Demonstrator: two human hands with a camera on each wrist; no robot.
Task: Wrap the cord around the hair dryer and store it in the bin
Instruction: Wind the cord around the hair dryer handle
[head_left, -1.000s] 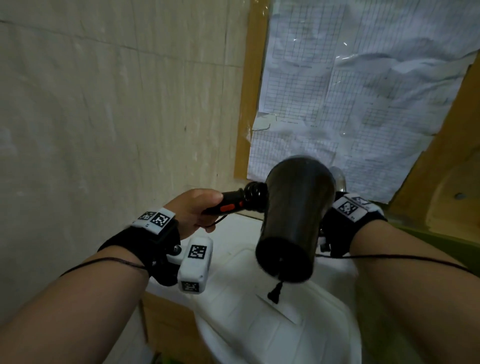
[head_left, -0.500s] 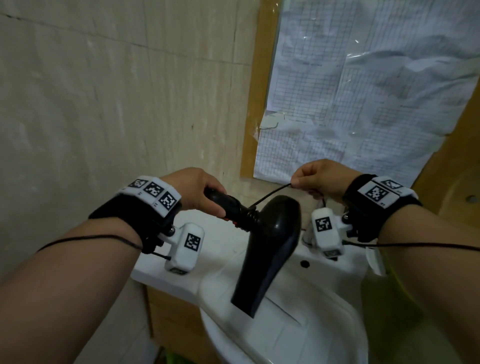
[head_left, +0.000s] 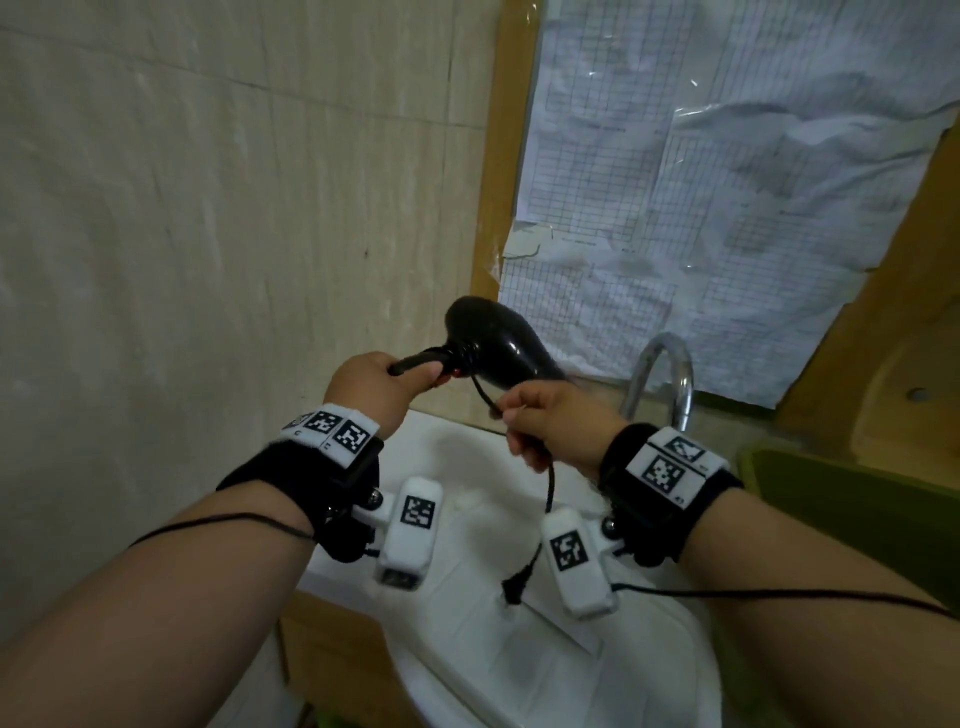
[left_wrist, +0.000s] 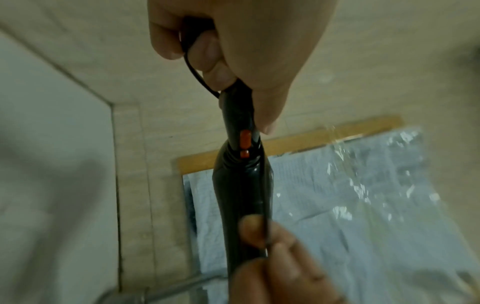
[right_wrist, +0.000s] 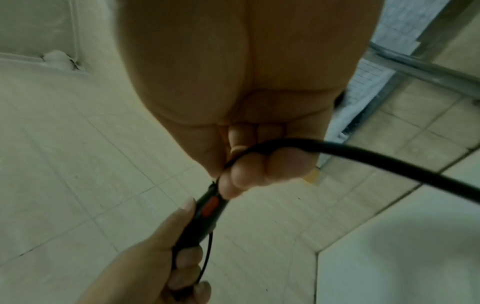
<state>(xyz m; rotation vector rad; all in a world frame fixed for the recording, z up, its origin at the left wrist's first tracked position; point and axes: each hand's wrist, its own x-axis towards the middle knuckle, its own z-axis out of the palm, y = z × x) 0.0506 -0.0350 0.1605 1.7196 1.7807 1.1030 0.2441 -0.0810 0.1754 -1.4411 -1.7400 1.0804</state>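
Observation:
A black hair dryer (head_left: 498, 343) with an orange switch (left_wrist: 245, 138) is held up in front of the wall above the sink. My left hand (head_left: 374, 389) grips its handle (left_wrist: 237, 111). My right hand (head_left: 550, 421) pinches the black cord (head_left: 549, 483) just below the dryer's body. The cord runs from the handle to my right fingers (right_wrist: 244, 172), then hangs down to a plug (head_left: 514, 584) dangling over the sink. A few turns of cord sit around the neck where handle meets body. No bin is clearly seen.
A white sink (head_left: 498, 654) lies below my hands, with a chrome tap (head_left: 670, 374) behind on the right. A tiled wall (head_left: 208, 234) stands to the left. A window covered with gridded paper (head_left: 701, 197) is behind. A green object (head_left: 852, 499) is at right.
The dryer has swung from hanging nozzle-down to pointing up and away. My right hand has come down and toward me with the cord, below the dryer's body.

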